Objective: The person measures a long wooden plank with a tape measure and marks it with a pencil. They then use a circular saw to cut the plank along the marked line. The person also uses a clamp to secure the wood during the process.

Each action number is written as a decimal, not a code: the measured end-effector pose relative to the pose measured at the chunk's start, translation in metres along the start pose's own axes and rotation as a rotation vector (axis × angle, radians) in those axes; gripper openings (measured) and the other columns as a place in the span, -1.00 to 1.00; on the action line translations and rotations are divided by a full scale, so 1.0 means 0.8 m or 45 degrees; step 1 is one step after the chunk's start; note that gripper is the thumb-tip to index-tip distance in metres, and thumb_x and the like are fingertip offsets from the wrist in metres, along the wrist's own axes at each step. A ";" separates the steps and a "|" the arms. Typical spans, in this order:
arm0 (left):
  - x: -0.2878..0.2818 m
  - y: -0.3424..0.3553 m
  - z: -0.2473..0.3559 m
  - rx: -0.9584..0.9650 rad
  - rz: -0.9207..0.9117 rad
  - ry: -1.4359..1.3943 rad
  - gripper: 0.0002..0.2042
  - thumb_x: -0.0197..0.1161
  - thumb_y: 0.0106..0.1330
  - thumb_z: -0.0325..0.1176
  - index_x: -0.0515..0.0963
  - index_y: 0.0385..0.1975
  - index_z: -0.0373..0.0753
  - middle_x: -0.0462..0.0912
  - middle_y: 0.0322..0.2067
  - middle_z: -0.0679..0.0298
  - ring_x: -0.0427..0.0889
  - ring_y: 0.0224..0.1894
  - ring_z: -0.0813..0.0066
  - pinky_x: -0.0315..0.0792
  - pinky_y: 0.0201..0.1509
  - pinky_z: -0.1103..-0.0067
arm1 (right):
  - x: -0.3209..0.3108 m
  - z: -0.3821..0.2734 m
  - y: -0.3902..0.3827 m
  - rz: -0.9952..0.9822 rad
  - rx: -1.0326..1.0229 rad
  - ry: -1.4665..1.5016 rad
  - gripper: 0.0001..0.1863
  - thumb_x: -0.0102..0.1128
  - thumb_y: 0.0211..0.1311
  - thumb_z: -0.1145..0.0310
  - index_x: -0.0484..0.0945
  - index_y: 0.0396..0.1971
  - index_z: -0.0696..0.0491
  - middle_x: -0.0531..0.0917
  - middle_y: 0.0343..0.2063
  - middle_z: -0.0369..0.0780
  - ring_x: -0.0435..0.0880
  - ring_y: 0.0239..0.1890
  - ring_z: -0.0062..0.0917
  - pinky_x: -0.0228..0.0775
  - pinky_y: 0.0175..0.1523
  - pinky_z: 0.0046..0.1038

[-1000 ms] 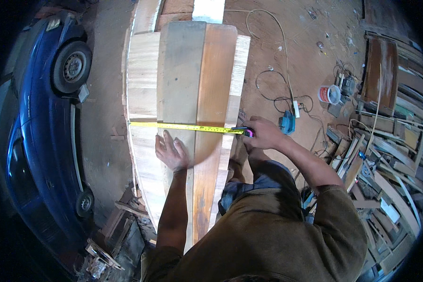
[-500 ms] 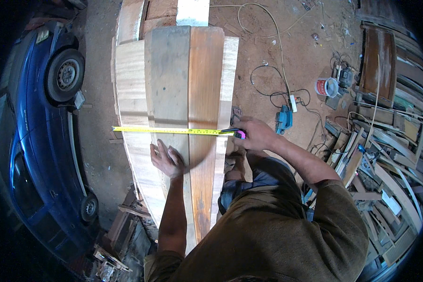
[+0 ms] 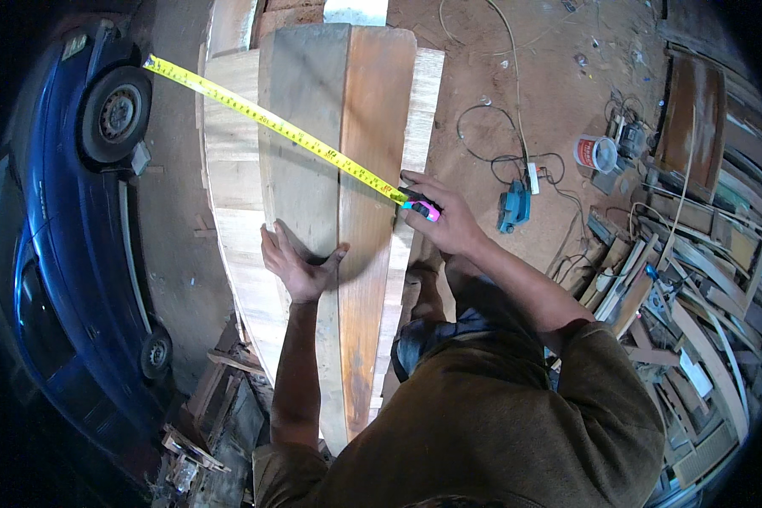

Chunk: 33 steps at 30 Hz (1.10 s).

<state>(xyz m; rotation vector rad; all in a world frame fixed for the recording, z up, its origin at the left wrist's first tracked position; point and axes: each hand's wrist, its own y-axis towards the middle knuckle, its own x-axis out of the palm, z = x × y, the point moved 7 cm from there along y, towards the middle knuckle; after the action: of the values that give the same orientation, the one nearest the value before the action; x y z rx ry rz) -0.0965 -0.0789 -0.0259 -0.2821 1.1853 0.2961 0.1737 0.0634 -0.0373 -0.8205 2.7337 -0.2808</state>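
My right hand [image 3: 438,213] grips the pink and black case of a tape measure [image 3: 422,207]. Its yellow blade [image 3: 279,127] sticks out to the upper left, slanting across the boards, with the tip past their left side near the car's wheel. Fingers spread, my left hand [image 3: 303,269] is over a greyish board [image 3: 305,110]; whether it presses on the wood I cannot tell. Beside that board lies a reddish-brown board [image 3: 377,118]. Both rest lengthwise on paler planks [image 3: 233,169] that show along either side.
A blue car [image 3: 68,237] stands at the left. On the dirt floor to the right are a teal power tool [image 3: 514,206], cables, a white and red bucket [image 3: 595,154] and another machine [image 3: 628,140]. Scrap wood [image 3: 694,330] is heaped at the far right.
The tape's blade has swung from lying straight across the boards to a raised slant toward the upper left. My right hand has moved up slightly with the case; my left thumb has spread.
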 end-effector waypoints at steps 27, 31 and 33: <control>-0.004 -0.002 -0.003 0.166 0.188 -0.043 0.27 0.72 -0.26 0.14 0.14 0.48 -0.30 0.15 0.29 -0.40 0.17 0.32 -0.36 0.13 0.33 -0.10 | 0.002 0.004 0.005 -0.024 -0.006 0.071 -0.57 0.39 0.17 0.33 0.62 0.01 0.23 0.55 0.25 0.05 0.60 0.21 -0.23 0.40 0.29 -0.31; -0.006 -0.002 -0.002 0.115 0.171 -0.066 0.27 0.72 -0.28 0.13 0.14 0.49 -0.25 0.14 0.29 -0.40 0.17 0.32 -0.37 0.13 0.33 -0.10 | 0.002 0.005 0.004 -0.041 0.026 0.068 -0.62 0.36 0.22 0.40 0.60 0.00 0.25 0.54 0.28 0.00 0.60 0.18 -0.43 0.39 0.25 -0.42; -0.006 -0.002 -0.003 0.143 0.181 -0.072 0.25 0.71 -0.24 0.15 0.14 0.49 -0.24 0.16 0.26 -0.43 0.19 0.31 -0.39 0.15 0.30 -0.13 | 0.002 0.004 0.003 -0.036 0.041 0.082 -0.62 0.36 0.22 0.39 0.61 0.00 0.25 0.54 0.28 0.00 0.61 0.18 -0.42 0.39 0.25 -0.42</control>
<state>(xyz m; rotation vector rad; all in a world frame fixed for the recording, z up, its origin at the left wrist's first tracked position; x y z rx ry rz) -0.1000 -0.0818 -0.0220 -0.0907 1.1635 0.3577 0.1721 0.0644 -0.0417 -0.8567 2.7709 -0.3617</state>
